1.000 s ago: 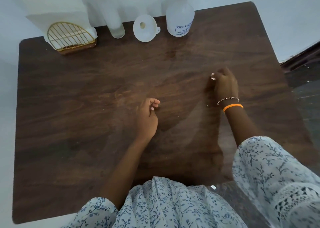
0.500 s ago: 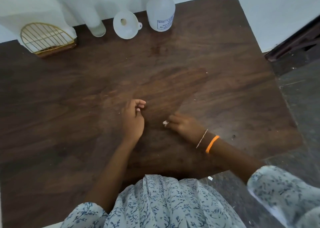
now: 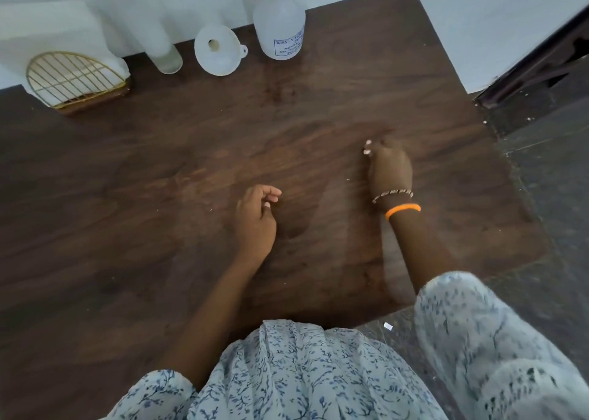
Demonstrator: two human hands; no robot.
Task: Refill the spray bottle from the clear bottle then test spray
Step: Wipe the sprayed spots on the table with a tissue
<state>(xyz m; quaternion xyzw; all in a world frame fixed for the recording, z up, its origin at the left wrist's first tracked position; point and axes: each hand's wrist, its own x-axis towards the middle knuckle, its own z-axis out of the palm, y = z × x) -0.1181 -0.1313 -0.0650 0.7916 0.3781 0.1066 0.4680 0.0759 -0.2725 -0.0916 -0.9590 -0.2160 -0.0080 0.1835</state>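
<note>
Resting on the counter [image 3: 318,107], the left hand [image 3: 256,222] lies loosely curled, holding nothing; the right hand [image 3: 389,167] is curled, contents not discernible. Spray bottle [image 3: 280,27] and clear bottle [image 3: 164,52] stand at the far edge, funnel [image 3: 218,51] between them.

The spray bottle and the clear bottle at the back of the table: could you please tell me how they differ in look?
The spray bottle is wide, milky white, carries a printed blue label and has a dark top; the clear bottle is slim, see-through and shows no label. The spray bottle stands right of the funnel, the clear bottle left of it. Both stand upright at the table's far edge, untouched by either hand.
</note>
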